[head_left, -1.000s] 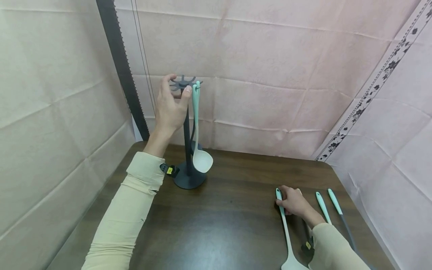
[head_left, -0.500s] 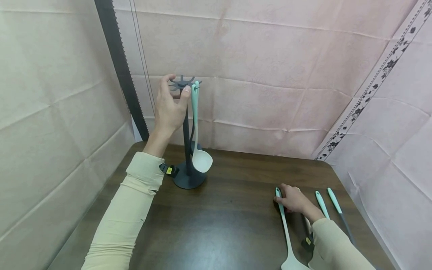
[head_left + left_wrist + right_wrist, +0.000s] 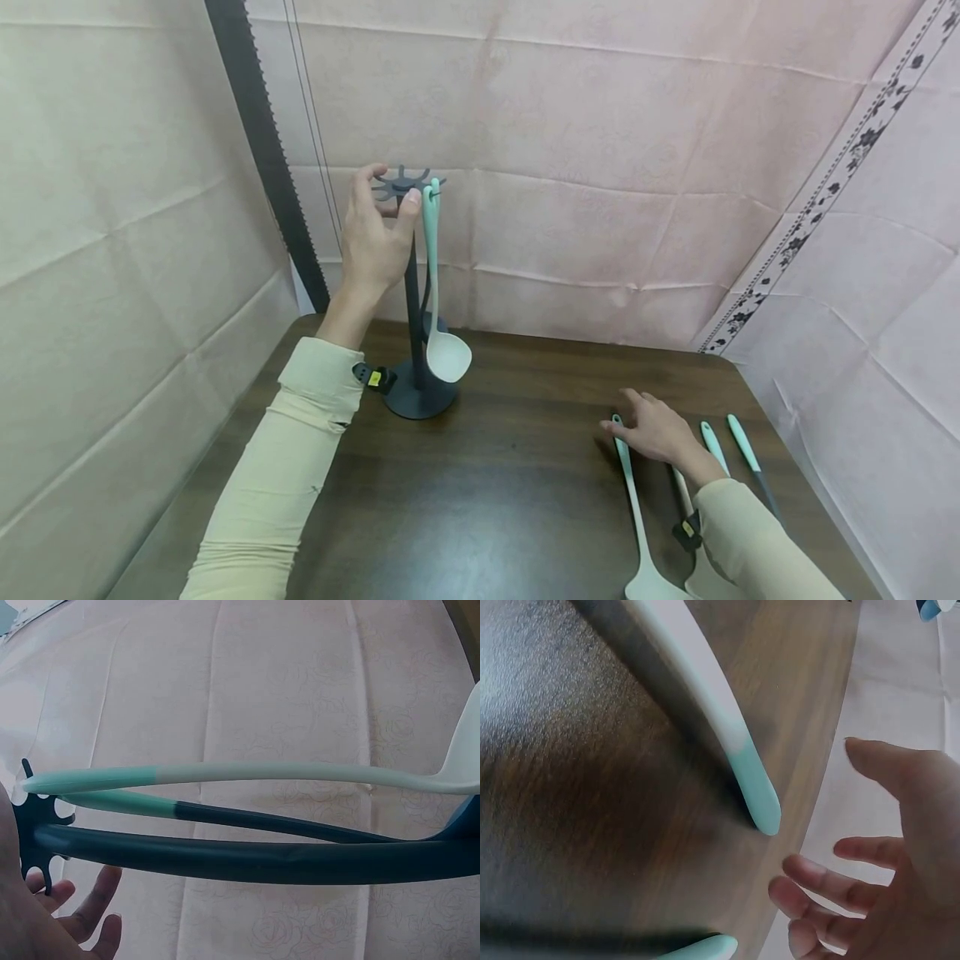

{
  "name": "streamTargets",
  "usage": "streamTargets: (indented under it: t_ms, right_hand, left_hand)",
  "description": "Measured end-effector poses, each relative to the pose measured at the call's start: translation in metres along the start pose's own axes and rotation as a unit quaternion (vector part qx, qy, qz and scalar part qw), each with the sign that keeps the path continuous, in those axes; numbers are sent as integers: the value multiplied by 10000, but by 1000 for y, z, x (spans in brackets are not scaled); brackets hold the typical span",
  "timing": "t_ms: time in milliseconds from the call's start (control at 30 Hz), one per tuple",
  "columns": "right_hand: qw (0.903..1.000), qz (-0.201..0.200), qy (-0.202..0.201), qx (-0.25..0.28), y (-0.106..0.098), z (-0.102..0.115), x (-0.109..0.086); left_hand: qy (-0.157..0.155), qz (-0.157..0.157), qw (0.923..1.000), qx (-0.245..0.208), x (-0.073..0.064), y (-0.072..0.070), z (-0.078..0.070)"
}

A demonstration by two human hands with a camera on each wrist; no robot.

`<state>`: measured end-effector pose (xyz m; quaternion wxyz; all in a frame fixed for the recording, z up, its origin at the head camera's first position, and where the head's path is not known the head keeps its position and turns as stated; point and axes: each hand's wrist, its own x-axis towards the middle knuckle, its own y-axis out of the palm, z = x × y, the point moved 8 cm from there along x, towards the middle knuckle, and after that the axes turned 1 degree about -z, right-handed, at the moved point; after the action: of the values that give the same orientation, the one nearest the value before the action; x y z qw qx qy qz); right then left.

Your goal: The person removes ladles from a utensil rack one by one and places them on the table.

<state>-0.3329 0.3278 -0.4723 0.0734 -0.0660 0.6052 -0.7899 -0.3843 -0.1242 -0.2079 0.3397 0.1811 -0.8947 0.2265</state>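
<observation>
Pale cloth (image 3: 585,125) hangs behind a dark wood tabletop (image 3: 510,500). On its far left is the dark stand (image 3: 414,308), a thin pole on a round base with a ring of hooks on top. It looks top-heavy, so a sideways pull up there could tip it, or jog what hangs there off its hook.

The white spatula (image 3: 634,500) lies on the right part of the tabletop, reaching towards the near edge. If it were picked up by the handle's tip alone, the broad blade could sag and twist free; the right sleeve (image 3: 750,533), low over a mint-handled utensil (image 3: 714,448), might also drag that along. The spatula's long axis runs far to near: mint handle end pointing far, blade near and slightly right, cut off by the frame.

The ladle (image 3: 448,357) hangs nearly vertical from the stand, handle up, bowl down, a dark utensil (image 3: 285,823) behind it.

The left hand (image 3: 373,242) holds the hook ring with fingers loosely bent around it; how firmly, I cannot tell. The right hand (image 3: 656,432) is over the spatula's handle end, fingers spread and gripping nothing; whether the thumb grazes it is unclear.
</observation>
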Motion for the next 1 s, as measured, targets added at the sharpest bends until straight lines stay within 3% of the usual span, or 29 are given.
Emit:
streamTargets:
  t_ms: [267, 1000]
  right_hand:
    - [9986, -428, -121, -285, -5, 9, -1]
    - [10000, 44, -37, 38, 15, 10, -1]
  left_hand:
    - [3, 4, 10000, -33, 0, 0, 0]
    - [58, 80, 9999, 76, 1, 0, 0]
